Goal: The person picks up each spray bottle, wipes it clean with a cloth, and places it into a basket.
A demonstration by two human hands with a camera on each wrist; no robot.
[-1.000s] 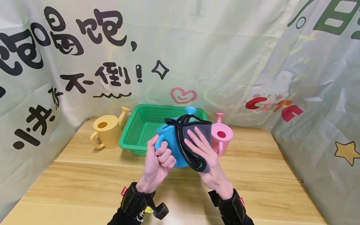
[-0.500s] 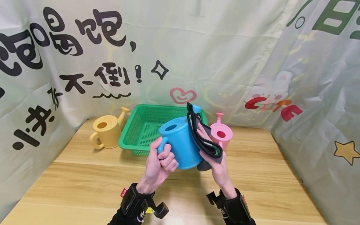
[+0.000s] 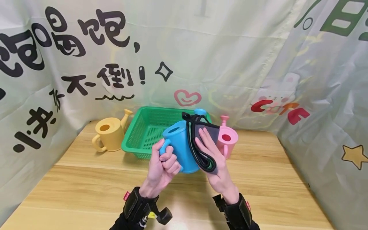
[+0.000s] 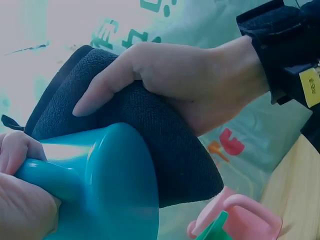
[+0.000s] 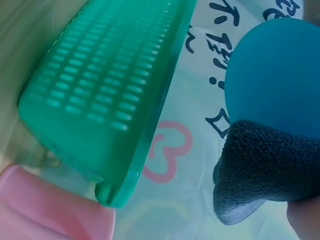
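The fingers (image 3: 169,161) of the left hand (image 3: 162,166) are curled tight round the handle of a blue watering can (image 3: 181,148), gripping it and holding it up off the bench (image 3: 86,188), in front of the person and just this side of the basket. In the left wrist view the same fingers (image 4: 17,150) wrap the blue handle close to the camera.

The right hand (image 3: 214,163) lies against the side of the can with a folded dark grey cloth (image 3: 205,140) under it. Its fingers (image 3: 205,142) are stretched out nearly straight and press the cloth flat onto the can's wall, while the thumb is hidden behind the cloth. The left wrist view shows the cloth (image 4: 165,145) doubled thick between that hand (image 4: 195,85) and the can (image 4: 120,185), the hand folded over the cloth's upper edge. A black edging with a green stripe runs along the cloth's folds, and a loose end pokes up above the can's rim.

Behind the can sits a green slotted basket (image 3: 143,127) on the bench, seen from close up in the right wrist view (image 5: 115,95). A yellow watering can (image 3: 110,134) stands to the left of the basket, and a pink one (image 3: 228,137) stands to the right, partly behind the cloth. Pale printed sheets (image 3: 201,54) with black lettering hang round the bench on three sides.
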